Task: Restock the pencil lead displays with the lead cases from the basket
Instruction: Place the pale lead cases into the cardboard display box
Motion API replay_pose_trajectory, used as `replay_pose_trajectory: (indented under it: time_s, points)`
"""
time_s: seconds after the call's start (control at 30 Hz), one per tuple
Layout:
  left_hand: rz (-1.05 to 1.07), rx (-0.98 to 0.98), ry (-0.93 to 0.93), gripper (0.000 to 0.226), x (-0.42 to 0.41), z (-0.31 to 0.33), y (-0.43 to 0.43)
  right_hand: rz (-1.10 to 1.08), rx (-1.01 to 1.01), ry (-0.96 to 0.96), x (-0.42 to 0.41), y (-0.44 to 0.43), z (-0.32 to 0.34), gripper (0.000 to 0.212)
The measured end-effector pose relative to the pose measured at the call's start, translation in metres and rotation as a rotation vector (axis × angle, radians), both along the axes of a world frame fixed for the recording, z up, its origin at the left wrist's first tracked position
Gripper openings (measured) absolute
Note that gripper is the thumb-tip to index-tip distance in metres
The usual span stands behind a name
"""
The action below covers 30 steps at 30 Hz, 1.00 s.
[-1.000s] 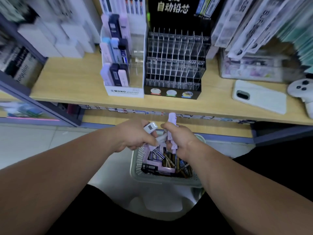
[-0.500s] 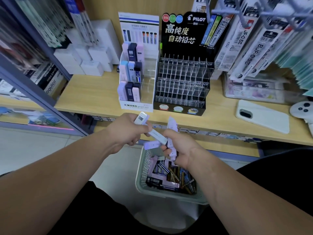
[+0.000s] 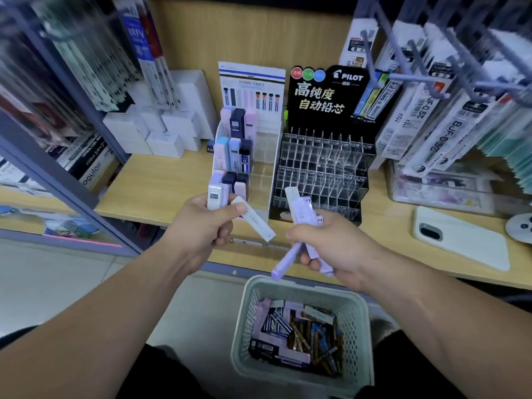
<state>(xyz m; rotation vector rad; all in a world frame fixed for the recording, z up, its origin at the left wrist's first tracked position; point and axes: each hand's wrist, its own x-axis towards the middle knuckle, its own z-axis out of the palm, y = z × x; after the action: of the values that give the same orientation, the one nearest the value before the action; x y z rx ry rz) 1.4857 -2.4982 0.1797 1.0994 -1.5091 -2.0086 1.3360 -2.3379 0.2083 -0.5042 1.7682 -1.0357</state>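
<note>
Left fingers (image 3: 220, 236) clutch two lead cases (image 3: 256, 223); right fingers (image 3: 309, 260) clutch several, above basket (image 3: 248, 321).

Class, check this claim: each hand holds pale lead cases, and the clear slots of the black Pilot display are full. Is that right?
No: the head view shows the Pilot display with empty slots, not full ones. The left hand and right hand do hold pale lead cases.
</note>
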Motion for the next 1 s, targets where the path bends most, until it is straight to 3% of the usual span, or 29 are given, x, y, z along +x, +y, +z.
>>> replay_pose_trajectory:
  time_s: [0.2, 0.47, 0.57, 0.83, 1.0]
  points:
    - [0.004, -0.182, -0.085, 0.015, -0.005, 0.003, -0.021, 0.023, 0.020, 0.110, -0.019, -0.003, -0.005, 0.019]
    - [0.100, -0.460, -0.072, 0.013, -0.019, 0.019, -0.042, -0.046, -0.010, 0.070, -0.027, -0.009, -0.021, 0.019]
    - [0.042, -0.553, -0.062, 0.013, -0.030, 0.025, -0.043, -0.032, 0.018, 0.078, -0.030, -0.008, -0.023, 0.018]
    - [-0.128, -0.874, -0.273, 0.020, -0.053, 0.014, -0.050, -0.007, -0.021, 0.057, -0.032, -0.015, -0.029, 0.019]
    - [-0.162, -1.083, -0.363, 0.009, -0.054, 0.011, -0.049, -0.038, -0.037, 0.026, -0.029, -0.010, -0.032, 0.019]
